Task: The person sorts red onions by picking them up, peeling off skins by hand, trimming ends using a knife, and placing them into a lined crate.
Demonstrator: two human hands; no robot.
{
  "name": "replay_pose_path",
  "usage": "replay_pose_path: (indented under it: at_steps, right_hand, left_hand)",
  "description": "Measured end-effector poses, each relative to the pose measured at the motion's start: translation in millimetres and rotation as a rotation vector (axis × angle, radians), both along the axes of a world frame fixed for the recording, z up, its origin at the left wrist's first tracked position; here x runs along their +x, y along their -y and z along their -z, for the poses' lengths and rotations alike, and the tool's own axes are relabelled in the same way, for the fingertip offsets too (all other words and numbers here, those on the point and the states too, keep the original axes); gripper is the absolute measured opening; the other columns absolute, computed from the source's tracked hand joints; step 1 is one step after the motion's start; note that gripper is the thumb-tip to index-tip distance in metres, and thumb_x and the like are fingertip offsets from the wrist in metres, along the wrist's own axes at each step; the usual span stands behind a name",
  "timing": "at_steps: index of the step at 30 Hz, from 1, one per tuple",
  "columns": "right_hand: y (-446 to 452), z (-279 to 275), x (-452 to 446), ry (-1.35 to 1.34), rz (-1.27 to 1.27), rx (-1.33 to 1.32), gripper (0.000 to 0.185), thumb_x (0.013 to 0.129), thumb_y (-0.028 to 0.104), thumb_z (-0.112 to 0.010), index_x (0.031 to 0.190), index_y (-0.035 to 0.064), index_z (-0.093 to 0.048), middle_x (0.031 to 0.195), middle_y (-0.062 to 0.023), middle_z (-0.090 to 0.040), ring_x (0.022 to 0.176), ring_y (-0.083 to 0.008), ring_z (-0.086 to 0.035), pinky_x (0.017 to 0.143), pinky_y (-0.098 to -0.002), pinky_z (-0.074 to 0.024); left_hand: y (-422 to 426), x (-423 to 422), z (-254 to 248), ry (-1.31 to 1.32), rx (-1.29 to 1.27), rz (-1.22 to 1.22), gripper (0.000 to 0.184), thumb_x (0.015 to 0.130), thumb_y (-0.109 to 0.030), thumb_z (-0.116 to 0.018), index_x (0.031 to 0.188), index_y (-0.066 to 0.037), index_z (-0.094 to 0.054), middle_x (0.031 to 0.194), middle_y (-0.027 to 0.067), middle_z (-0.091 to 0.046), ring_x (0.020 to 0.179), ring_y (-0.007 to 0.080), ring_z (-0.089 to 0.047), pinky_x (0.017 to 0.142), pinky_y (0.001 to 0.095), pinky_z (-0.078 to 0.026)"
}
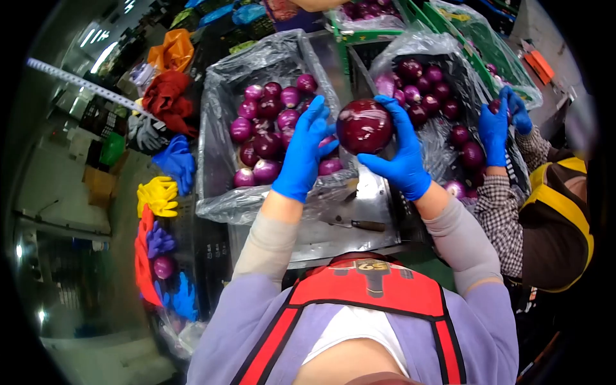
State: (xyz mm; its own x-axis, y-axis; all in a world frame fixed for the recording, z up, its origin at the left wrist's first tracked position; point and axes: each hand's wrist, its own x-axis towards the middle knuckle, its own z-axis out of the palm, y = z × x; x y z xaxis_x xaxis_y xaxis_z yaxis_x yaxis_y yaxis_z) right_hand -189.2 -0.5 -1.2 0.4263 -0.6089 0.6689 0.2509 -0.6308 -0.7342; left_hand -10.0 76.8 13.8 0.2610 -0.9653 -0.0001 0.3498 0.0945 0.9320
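Observation:
A large, shiny peeled red onion [364, 126] is held up in front of me. My right hand [405, 157], in a blue glove, grips it with the fingers along its right side and the thumb beneath. To its left, my left hand [303, 154], gloved in blue too, has its fingers apart and holds nothing; a small gap seems to separate it from the onion. Under the left hand stands a plastic-lined crate [215, 138] with many peeled red onions [265, 146]. A knife [367, 225] with a dark handle lies on the metal surface [333, 244] below my hands.
Another lined crate of red onions [427, 90] stands at the right, where a co-worker's blue-gloved hands [494, 131] are busy. Green crates [443, 29] are behind. Along the left edge lie yellow gloves [157, 196], blue gloves [174, 163], a red cloth [168, 99] and a loose onion [164, 267].

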Motion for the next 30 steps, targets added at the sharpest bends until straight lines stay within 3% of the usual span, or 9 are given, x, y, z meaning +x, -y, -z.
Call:
replay_pose_path:
  at_steps: [6, 13, 16, 18, 20, 23, 25, 28, 30]
  right_hand:
    - [9, -2, -4, -0.05, 0.121, -0.213, 0.088, 0.059, 0.02, -0.086, 0.133, 0.0042, -0.042, 0.131, -0.0158, -0.047, 0.121, -0.0301, -0.048, 0.101, -0.038, -0.0396]
    - [9, -3, -4, -0.021, 0.116, -0.19, 0.087, 0.059, 0.022, -0.086, 0.133, 0.0043, -0.043, 0.131, -0.016, -0.046, 0.121, -0.0308, -0.048, 0.102, -0.0384, -0.0391]
    - [9, -2, -5, -0.036, 0.076, -0.237, 0.086, 0.06, 0.021, -0.085, 0.132, 0.0039, -0.043, 0.131, -0.0162, -0.046, 0.122, -0.0316, -0.047, 0.102, -0.0392, -0.0383]
    - [6, -3, -5, -0.029, 0.039, -0.254, 0.085, 0.061, 0.02, -0.085, 0.132, 0.0031, -0.043, 0.131, -0.0169, -0.045, 0.124, -0.0323, -0.045, 0.104, -0.0401, -0.0369]
    - [5, -2, -8, -0.039, 0.016, -0.252, 0.085, 0.061, 0.018, -0.084, 0.133, 0.0027, -0.042, 0.133, -0.0167, -0.045, 0.125, -0.0318, -0.044, 0.104, -0.0401, -0.0361]
    - [3, 0, -9, -0.013, -0.137, -0.129, 0.085, 0.065, 0.016, -0.082, 0.137, 0.0023, -0.038, 0.137, -0.0148, -0.042, 0.125, -0.0298, -0.044, 0.105, -0.0386, -0.0356]
    - [-1, 2, -7, 0.104, -0.305, 0.19, 0.083, 0.071, 0.014, -0.078, 0.14, 0.0034, -0.033, 0.14, -0.0126, -0.039, 0.125, -0.0262, -0.043, 0.105, -0.0372, -0.0355]
    - [-3, -3, -7, 0.129, -0.254, 0.38, 0.082, 0.075, 0.013, -0.075, 0.142, 0.0052, -0.029, 0.144, -0.0117, -0.034, 0.125, -0.0225, -0.042, 0.103, -0.036, -0.0367]
    - [0, 1, -8, 0.095, -0.147, 0.306, 0.071, 0.08, 0.009, -0.071, 0.141, 0.0064, -0.034, 0.138, -0.0107, -0.042, 0.118, -0.0182, -0.048, 0.1, -0.0332, -0.0398]
  left_hand:
    - [-16, -29, 8, 0.151, -0.067, 0.079, 0.087, 0.077, -0.019, -0.076, 0.147, -0.012, -0.024, 0.144, 0.0119, -0.033, 0.128, 0.026, -0.04, 0.103, 0.0388, -0.038]
    - [-16, -41, 11, 0.191, -0.16, 0.021, 0.089, 0.076, -0.016, -0.077, 0.146, -0.012, -0.023, 0.143, 0.0121, -0.035, 0.127, 0.0262, -0.041, 0.104, 0.0382, -0.039]
    - [-17, -45, 3, 0.124, -0.146, 0.008, 0.086, 0.076, -0.014, -0.076, 0.145, -0.01, -0.025, 0.142, 0.0128, -0.036, 0.127, 0.0263, -0.042, 0.103, 0.0382, -0.039]
    - [-17, -45, 1, -0.104, -0.119, 0.017, 0.083, 0.077, -0.011, -0.074, 0.144, -0.008, -0.027, 0.139, 0.0134, -0.039, 0.126, 0.0262, -0.043, 0.103, 0.0379, -0.041]
    - [-16, -46, 2, -0.098, -0.135, 0.026, 0.081, 0.076, -0.01, -0.074, 0.143, -0.007, -0.028, 0.138, 0.0135, -0.04, 0.125, 0.0261, -0.044, 0.103, 0.038, -0.041]
    - [-16, -49, -1, -0.096, -0.173, 0.019, 0.081, 0.075, -0.009, -0.074, 0.142, -0.007, -0.029, 0.136, 0.0135, -0.043, 0.123, 0.0259, -0.046, 0.102, 0.0381, -0.042]
    - [-17, -50, -2, -0.101, -0.192, 0.004, 0.082, 0.074, -0.008, -0.075, 0.142, -0.007, -0.029, 0.135, 0.0134, -0.043, 0.122, 0.0257, -0.047, 0.101, 0.0381, -0.043]
    - [-19, -50, -3, 0.021, -0.226, -0.06, 0.085, 0.071, -0.004, -0.076, 0.142, -0.008, -0.03, 0.134, 0.0127, -0.044, 0.121, 0.0253, -0.048, 0.1, 0.038, -0.044]
    - [-22, -52, -7, 0.074, -0.187, -0.175, 0.088, 0.068, -0.001, -0.077, 0.142, -0.008, -0.03, 0.134, 0.0123, -0.042, 0.121, 0.0247, -0.048, 0.1, 0.0376, -0.045]
